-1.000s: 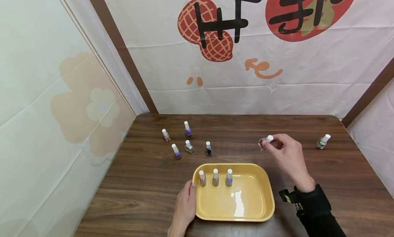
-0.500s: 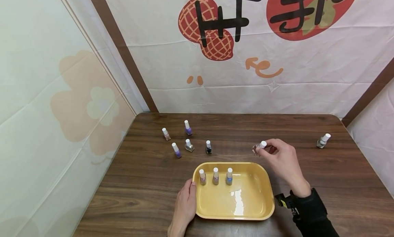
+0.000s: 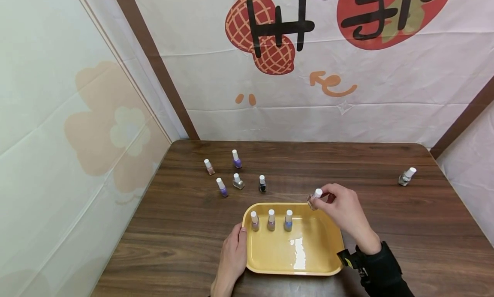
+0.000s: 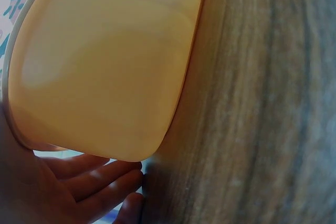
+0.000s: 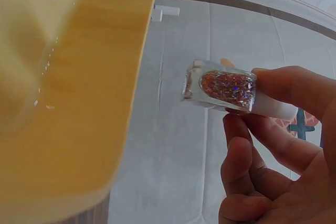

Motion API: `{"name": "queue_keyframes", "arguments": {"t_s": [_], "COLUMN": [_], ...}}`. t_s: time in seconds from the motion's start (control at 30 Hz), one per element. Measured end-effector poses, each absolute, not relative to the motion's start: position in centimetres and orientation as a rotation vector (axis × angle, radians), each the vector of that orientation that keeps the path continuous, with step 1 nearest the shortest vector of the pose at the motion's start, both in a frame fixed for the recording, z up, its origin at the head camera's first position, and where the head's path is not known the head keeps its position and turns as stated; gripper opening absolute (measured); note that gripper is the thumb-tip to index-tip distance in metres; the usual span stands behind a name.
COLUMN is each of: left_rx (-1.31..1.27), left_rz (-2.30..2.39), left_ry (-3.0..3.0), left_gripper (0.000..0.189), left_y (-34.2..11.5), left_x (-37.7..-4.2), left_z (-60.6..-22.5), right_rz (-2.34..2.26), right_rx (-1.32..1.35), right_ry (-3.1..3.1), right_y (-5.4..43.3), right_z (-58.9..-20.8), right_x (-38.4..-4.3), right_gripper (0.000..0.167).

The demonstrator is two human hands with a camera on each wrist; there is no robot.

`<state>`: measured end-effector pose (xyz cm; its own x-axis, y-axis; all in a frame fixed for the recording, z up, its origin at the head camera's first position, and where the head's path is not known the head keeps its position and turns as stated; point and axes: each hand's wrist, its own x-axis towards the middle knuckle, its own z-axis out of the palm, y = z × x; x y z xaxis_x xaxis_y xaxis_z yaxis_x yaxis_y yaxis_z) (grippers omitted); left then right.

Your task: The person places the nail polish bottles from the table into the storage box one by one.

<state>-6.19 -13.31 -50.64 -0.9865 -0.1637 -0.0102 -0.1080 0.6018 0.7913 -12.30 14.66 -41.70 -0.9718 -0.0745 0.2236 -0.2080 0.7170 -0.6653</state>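
Note:
My right hand [image 3: 343, 207] pinches a nail polish bottle [image 5: 226, 87] by its white cap, between thumb and fingers. Reddish glitter shows through its clear glass. In the head view this bottle is over the far right rim of the yellow tray [image 3: 316, 245]. Inside the tray, three nail polish bottles stand in a row along the far side: a pinkish one [image 3: 254, 222], a mauve one [image 3: 271, 221] and a blue one [image 3: 288, 221]. At the tray's left end, my left hand [image 3: 231, 256] holds the rim, its fingers [image 4: 105, 182] against the outer wall.
Beyond the tray on the wooden table [image 3: 173, 241] stand several more bottles, among them a black one [image 3: 262, 184], a silvery one [image 3: 238, 182] and a purple one [image 3: 221, 188]. Another bottle [image 3: 407, 177] stands far right. A printed cloth [image 3: 216, 74] hangs behind the table.
My right hand has carried the glitter nail polish bottle left and toward me, from over the table to the tray's far right rim. The left hand has stayed at the tray.

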Motion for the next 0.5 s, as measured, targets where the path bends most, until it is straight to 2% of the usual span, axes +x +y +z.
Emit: {"name": "queue_keyframes", "arguments": {"t_s": [0.5], "left_rx": [0.227], "left_rz": [-1.341], "left_ry": [-2.743], "left_gripper": [0.035], "left_y": [-13.3], "left_x": [-6.2], "left_z": [-50.8], "right_rz": [1.156], "right_rx": [0.185], "right_ry": [-2.886], "right_y": [13.4], "right_z": [-42.3], "right_x": [-12.0], "right_gripper": [0.011]}}
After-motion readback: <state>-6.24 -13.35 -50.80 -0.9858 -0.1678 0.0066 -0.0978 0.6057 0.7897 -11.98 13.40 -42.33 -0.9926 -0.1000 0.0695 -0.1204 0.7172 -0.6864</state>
